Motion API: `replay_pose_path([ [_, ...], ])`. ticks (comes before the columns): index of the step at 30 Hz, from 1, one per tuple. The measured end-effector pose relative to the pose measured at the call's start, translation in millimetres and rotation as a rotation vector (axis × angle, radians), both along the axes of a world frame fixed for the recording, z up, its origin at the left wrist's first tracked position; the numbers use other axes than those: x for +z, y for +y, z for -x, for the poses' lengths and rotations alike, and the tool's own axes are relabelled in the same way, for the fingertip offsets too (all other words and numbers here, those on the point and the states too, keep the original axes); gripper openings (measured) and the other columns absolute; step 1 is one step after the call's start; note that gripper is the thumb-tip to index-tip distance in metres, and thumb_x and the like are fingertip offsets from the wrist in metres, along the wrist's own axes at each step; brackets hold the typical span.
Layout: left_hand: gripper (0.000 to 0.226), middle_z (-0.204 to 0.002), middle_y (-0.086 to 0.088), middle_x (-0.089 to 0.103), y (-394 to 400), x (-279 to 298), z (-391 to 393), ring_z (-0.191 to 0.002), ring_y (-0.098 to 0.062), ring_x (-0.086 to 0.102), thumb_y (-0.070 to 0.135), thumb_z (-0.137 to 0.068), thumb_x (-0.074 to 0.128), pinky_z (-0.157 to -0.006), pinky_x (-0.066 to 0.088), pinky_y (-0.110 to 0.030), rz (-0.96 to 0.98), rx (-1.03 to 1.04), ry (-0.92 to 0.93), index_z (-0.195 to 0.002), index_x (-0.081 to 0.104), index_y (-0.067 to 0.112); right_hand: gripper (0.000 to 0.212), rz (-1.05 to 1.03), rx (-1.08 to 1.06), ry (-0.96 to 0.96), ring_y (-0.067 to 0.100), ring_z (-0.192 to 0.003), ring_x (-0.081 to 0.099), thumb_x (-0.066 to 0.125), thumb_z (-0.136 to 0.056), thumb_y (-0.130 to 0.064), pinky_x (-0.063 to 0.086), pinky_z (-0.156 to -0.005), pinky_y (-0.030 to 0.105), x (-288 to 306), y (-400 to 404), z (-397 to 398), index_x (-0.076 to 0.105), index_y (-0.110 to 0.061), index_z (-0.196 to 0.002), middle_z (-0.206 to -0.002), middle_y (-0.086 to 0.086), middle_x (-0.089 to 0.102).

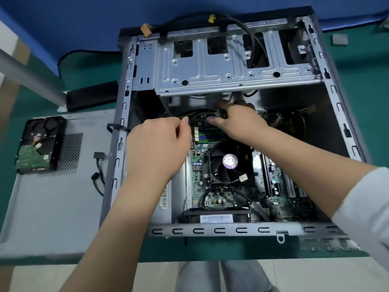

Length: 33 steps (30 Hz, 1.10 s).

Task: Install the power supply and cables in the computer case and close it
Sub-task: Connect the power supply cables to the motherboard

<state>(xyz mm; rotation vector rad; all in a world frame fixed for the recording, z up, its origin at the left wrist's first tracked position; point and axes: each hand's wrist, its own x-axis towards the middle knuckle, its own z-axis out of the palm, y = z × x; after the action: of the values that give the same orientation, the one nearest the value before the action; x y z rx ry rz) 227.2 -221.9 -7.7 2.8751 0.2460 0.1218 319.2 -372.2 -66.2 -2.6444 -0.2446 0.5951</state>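
The open grey computer case lies on its side on the green table, showing the motherboard and CPU fan. Both hands reach inside near the top edge of the board, under the drive cage. My left hand pinches a bundle of black and yellow cables between thumb and fingers. My right hand grips a black connector at the board's upper edge; its fingertips are partly hidden. A black power supply shows at the case's near wall.
The removed side panel lies left of the case with a hard drive on it. Loose black cables hang over the case's left wall. Orange and yellow connectors rest on the far edge. A small grey block sits far right.
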Motion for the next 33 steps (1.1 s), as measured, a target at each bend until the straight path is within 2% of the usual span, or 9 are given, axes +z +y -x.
replay_pose_path([
  [6,0.048,-0.050,-0.002,0.055,3,-3,0,-0.055,-0.025,0.055,0.042,-0.096,0.038,-0.051,0.039,-0.027,0.042,0.014,-0.022,-0.069,0.068,0.016,0.028,-0.087,-0.034,-0.144,0.039,-0.102,0.052,0.049,-0.097,-0.031,0.039,-0.085,0.036,3,-5,10,0.059,-0.010,-0.113,-0.108,0.020,0.058],
  [11,0.047,-0.048,-0.001,0.051,3,-2,2,-0.052,-0.021,0.053,0.042,-0.097,0.038,-0.052,0.044,-0.029,0.060,-0.030,-0.027,-0.068,0.066,0.017,0.019,-0.169,-0.024,-0.255,0.020,-0.074,0.043,0.054,-0.095,-0.032,0.027,-0.067,0.023,16,-28,43,0.059,-0.017,-0.106,-0.094,0.001,0.037],
  [16,0.048,-0.050,0.000,0.050,3,-3,3,-0.052,-0.021,0.051,0.040,-0.098,0.037,-0.050,0.038,-0.027,0.050,-0.071,-0.046,-0.065,0.061,0.015,0.018,-0.164,-0.067,-0.216,0.018,-0.078,0.044,0.055,-0.094,-0.032,0.032,-0.068,0.023,13,-39,52,0.061,-0.018,-0.104,-0.096,0.000,0.038],
  [20,0.045,-0.050,0.003,0.039,2,0,6,-0.052,-0.022,0.043,0.033,-0.097,0.042,-0.047,0.020,-0.031,-0.005,-0.099,-0.169,-0.057,0.042,0.013,0.017,-0.029,-0.074,-0.355,0.023,-0.074,0.044,0.049,-0.096,-0.038,0.033,-0.057,0.029,13,-33,49,0.056,-0.023,-0.101,-0.094,-0.002,0.035],
  [24,0.040,-0.052,0.004,0.032,2,3,8,-0.052,-0.019,0.030,0.025,-0.094,0.047,-0.056,0.017,-0.028,-0.093,-0.005,-0.390,-0.057,0.033,0.017,0.021,0.053,-0.111,-0.119,0.027,-0.098,0.051,0.048,-0.092,-0.051,0.043,-0.070,0.035,7,-44,42,0.058,-0.034,-0.102,-0.099,-0.001,0.041],
  [26,0.038,-0.053,0.004,0.033,2,0,8,-0.055,-0.019,0.030,0.026,-0.094,0.046,-0.057,0.019,-0.029,-0.134,0.024,-0.360,-0.058,0.037,0.018,0.025,0.002,-0.101,-0.044,0.026,-0.101,0.050,0.047,-0.092,-0.053,0.045,-0.077,0.037,4,-49,40,0.058,-0.035,-0.105,-0.101,-0.001,0.042],
  [29,0.033,-0.060,0.001,0.050,2,-3,8,-0.058,-0.022,0.038,0.028,-0.093,0.043,-0.060,0.023,-0.031,-0.174,0.084,-0.253,-0.068,0.059,0.015,0.028,-0.014,-0.071,-0.077,0.023,-0.094,0.048,0.045,-0.093,-0.051,0.042,-0.071,0.035,1,-48,42,0.058,-0.031,-0.109,-0.095,-0.003,0.040],
  [31,0.030,-0.077,0.000,0.067,0,-2,9,-0.064,-0.026,0.053,0.028,-0.092,0.043,-0.062,0.028,-0.032,-0.167,0.106,-0.213,-0.083,0.069,0.016,0.027,-0.033,-0.081,-0.070,0.023,-0.092,0.049,0.046,-0.094,-0.049,0.043,-0.074,0.036,0,-47,42,0.058,-0.030,-0.110,-0.093,-0.003,0.041],
  [33,0.028,-0.099,0.001,0.072,-3,-1,10,-0.071,-0.027,0.061,0.027,-0.091,0.046,-0.064,0.035,-0.033,-0.159,0.104,-0.217,-0.088,0.072,0.016,0.026,-0.045,-0.090,-0.060,0.024,-0.092,0.049,0.047,-0.094,-0.048,0.045,-0.077,0.037,0,-46,41,0.058,-0.030,-0.110,-0.093,-0.002,0.041],
])
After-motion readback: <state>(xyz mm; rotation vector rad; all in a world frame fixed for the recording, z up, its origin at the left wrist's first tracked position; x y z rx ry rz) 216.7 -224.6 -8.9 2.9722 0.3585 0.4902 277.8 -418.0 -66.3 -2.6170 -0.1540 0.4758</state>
